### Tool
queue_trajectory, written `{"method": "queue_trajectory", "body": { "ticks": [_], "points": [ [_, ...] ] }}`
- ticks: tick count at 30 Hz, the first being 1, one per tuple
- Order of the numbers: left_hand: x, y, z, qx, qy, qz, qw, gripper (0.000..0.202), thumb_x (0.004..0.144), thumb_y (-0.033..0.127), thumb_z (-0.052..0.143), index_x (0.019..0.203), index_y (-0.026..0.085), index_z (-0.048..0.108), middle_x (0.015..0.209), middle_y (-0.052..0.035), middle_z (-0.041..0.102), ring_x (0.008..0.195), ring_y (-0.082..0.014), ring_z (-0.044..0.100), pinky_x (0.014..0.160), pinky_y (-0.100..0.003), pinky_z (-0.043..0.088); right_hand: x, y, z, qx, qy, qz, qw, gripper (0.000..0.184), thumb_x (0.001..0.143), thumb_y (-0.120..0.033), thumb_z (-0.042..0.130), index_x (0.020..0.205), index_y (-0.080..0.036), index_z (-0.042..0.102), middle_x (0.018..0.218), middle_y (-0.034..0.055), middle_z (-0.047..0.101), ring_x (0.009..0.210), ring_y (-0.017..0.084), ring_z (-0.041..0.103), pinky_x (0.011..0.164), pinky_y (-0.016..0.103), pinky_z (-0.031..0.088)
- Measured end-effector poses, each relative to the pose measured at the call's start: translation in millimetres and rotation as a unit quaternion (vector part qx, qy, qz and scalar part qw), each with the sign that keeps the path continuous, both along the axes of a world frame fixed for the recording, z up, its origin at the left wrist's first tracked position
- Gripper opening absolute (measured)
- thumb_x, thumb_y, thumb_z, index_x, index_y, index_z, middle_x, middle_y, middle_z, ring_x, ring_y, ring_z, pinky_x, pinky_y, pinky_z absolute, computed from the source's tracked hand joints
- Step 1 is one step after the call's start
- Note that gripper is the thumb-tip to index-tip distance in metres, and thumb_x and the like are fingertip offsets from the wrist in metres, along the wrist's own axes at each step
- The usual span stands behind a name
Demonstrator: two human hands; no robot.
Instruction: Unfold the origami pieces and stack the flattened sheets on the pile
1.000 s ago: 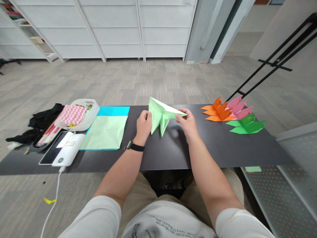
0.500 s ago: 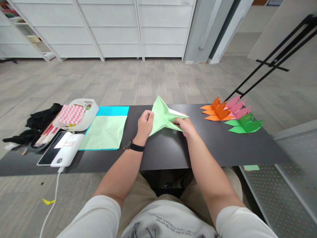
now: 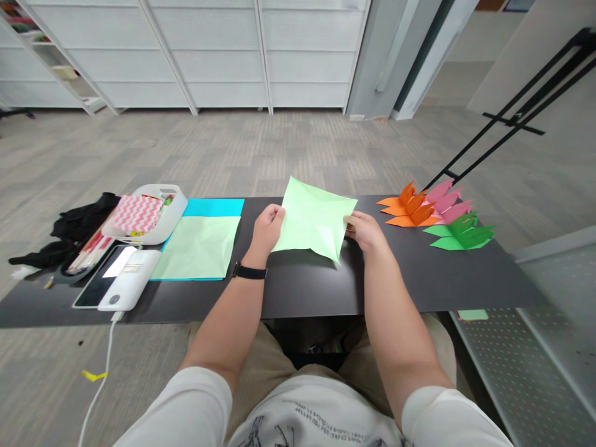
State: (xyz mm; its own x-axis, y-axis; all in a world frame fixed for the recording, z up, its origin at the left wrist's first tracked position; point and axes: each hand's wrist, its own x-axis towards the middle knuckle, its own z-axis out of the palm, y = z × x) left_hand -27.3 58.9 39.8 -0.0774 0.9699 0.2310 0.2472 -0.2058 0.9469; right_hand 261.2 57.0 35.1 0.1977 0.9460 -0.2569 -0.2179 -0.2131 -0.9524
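Observation:
A light green sheet of paper (image 3: 316,220) is spread out between my two hands, just above the dark table. Faint creases mark it, and its near edge bends unevenly. My left hand (image 3: 269,228) pinches the sheet's left side, thumb on top. On the opposite side, my right hand (image 3: 365,231) grips the right edge, with its fingers partly behind the paper. A black band is on my left wrist.
To the left, another light green sheet (image 3: 200,248) lies over blue paper (image 3: 214,207). Beyond are a white power bank (image 3: 129,279) with a cable, a phone (image 3: 95,287) and a white basket (image 3: 174,214). Orange (image 3: 410,208), pink (image 3: 447,203) and green folded papers (image 3: 460,234) stand at right.
The light green paper has gone from a pinched, star-like shape to an opened, nearly flat sheet. My right hand has shifted right to its edge; my left hand has moved slightly left.

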Motion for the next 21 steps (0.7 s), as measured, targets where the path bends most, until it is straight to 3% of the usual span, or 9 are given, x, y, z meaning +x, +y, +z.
{"method": "queue_trajectory", "body": {
  "ticks": [4, 6, 9, 11, 13, 15, 18, 21],
  "points": [
    [-3.7, -1.4, 2.3, 0.025, 0.062, 0.006, 0.998, 0.028, 0.102, 0.048, 0.058, 0.089, 0.023, 0.062, 0.076, 0.0021, 0.061, 0.072, -0.0159, 0.055, 0.067, -0.026, 0.040, 1.4, -0.4, 1.6, 0.084, -0.028, -0.024, 0.996, 0.032, 0.066, -0.045, 0.086, 0.078, -0.023, 0.067, 0.076, -0.0018, 0.073, 0.070, 0.016, 0.066, 0.069, 0.030, 0.056],
    [-6.2, -2.8, 4.1, 0.056, 0.090, 0.023, 0.994, 0.029, 0.103, 0.048, 0.058, 0.091, 0.023, 0.065, 0.079, 0.0014, 0.065, 0.073, -0.0161, 0.058, 0.069, -0.026, 0.043, 2.5, -1.4, 3.3, 0.146, -0.094, -0.049, 0.984, 0.032, 0.074, -0.051, 0.081, 0.079, -0.023, 0.067, 0.081, -0.0008, 0.072, 0.077, 0.017, 0.065, 0.075, 0.033, 0.057],
    [-9.0, -4.1, 5.0, 0.106, 0.116, 0.073, 0.985, 0.029, 0.100, 0.050, 0.065, 0.093, 0.022, 0.069, 0.079, 0.0009, 0.068, 0.069, -0.0152, 0.059, 0.069, -0.027, 0.045, 4.0, -4.5, 5.9, 0.227, -0.274, -0.103, 0.929, 0.032, 0.082, -0.050, 0.074, 0.069, -0.022, 0.063, 0.081, 0.0013, 0.066, 0.080, 0.018, 0.063, 0.082, 0.035, 0.056],
    [-8.6, -4.8, 4.5, 0.101, 0.102, 0.092, 0.985, 0.030, 0.098, 0.053, 0.067, 0.095, 0.023, 0.071, 0.073, 0.0024, 0.066, 0.061, -0.0141, 0.058, 0.065, -0.027, 0.046, 3.2, -7.7, 8.1, 0.238, -0.344, -0.116, 0.901, 0.033, 0.085, -0.048, 0.071, 0.066, -0.023, 0.062, 0.078, 0.0015, 0.064, 0.077, 0.018, 0.062, 0.080, 0.034, 0.056],
    [-6.0, -6.5, 4.7, 0.077, 0.055, 0.076, 0.993, 0.035, 0.099, 0.058, 0.066, 0.100, 0.023, 0.071, 0.068, 0.0034, 0.065, 0.058, -0.0145, 0.061, 0.062, -0.026, 0.048, 0.5, -12.0, 12.2, 0.217, -0.323, -0.107, 0.915, 0.031, 0.089, -0.050, 0.068, 0.074, -0.023, 0.066, 0.076, 0.0008, 0.065, 0.072, 0.018, 0.065, 0.074, 0.034, 0.057],
    [-2.1, -10.3, 7.3, 0.078, 0.007, 0.041, 0.996, 0.041, 0.099, 0.063, 0.063, 0.103, 0.023, 0.070, 0.075, 0.0008, 0.071, 0.069, -0.0167, 0.070, 0.069, -0.027, 0.055, -2.3, -17.8, 20.3, 0.210, -0.245, -0.091, 0.942, 0.030, 0.090, -0.052, 0.067, 0.086, -0.023, 0.071, 0.078, 0.0006, 0.070, 0.073, 0.019, 0.070, 0.073, 0.033, 0.059],
    [2.8, -18.4, 16.0, 0.126, -0.025, 0.013, 0.992, 0.049, 0.098, 0.069, 0.061, 0.099, 0.021, 0.070, 0.102, -0.0071, 0.079, 0.099, -0.0216, 0.076, 0.090, -0.033, 0.059, -1.9, -29.3, 39.8, 0.262, -0.153, -0.048, 0.952, 0.026, 0.087, -0.047, 0.074, 0.100, -0.024, 0.076, 0.100, 0.0037, 0.080, 0.096, 0.022, 0.076, 0.089, 0.038, 0.062],
    [3.1, -22.5, 24.2, 0.120, -0.106, 0.000, 0.987, 0.061, 0.104, 0.074, 0.042, 0.093, 0.021, 0.070, 0.110, -0.0099, 0.080, 0.108, -0.0238, 0.076, 0.097, -0.038, 0.059, 6.4, -41.5, 56.7, 0.312, -0.090, 0.012, 0.946, 0.022, 0.088, -0.043, 0.074, 0.100, -0.025, 0.079, 0.118, 0.0063, 0.081, 0.117, 0.025, 0.074, 0.105, 0.042, 0.058]
  ]
}}
